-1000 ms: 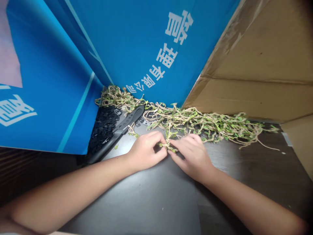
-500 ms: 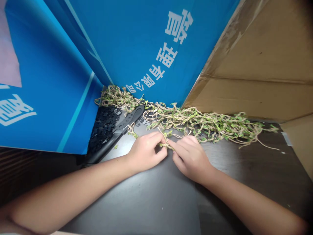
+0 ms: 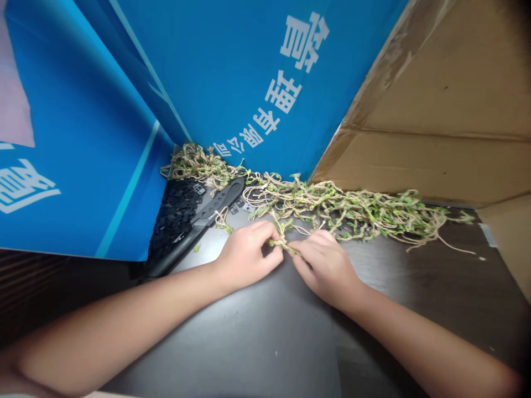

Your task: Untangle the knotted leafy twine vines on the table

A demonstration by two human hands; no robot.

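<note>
Between my two hands is a short stretch of leafy twine [image 3: 282, 241], tan cord with small green leaves. My left hand [image 3: 251, 251] pinches it between thumb and forefinger. From the right, the fingertips of my right hand [image 3: 326, 265] close on the same twine. Just behind the hands lies a long heap of leafy twine [image 3: 352, 210], its strands tangled and a few loose ends trailing right. A single loop of twine [image 3: 223, 220] sits beyond my left hand. How the twine is knotted at my fingertips is too small to tell.
A black hair-straightener-like tool [image 3: 199, 224] lies left of my hands, beside many small black pieces [image 3: 176, 207]. Another twine bundle [image 3: 194, 163] sits in the back corner. Blue panels [image 3: 249, 72] and a cardboard wall [image 3: 435, 160] enclose the dark tabletop [image 3: 249, 342].
My right forefinger has drawn slightly back from my left fingertips, showing more of the twine between the hands. My left hand stays nearly in place.
</note>
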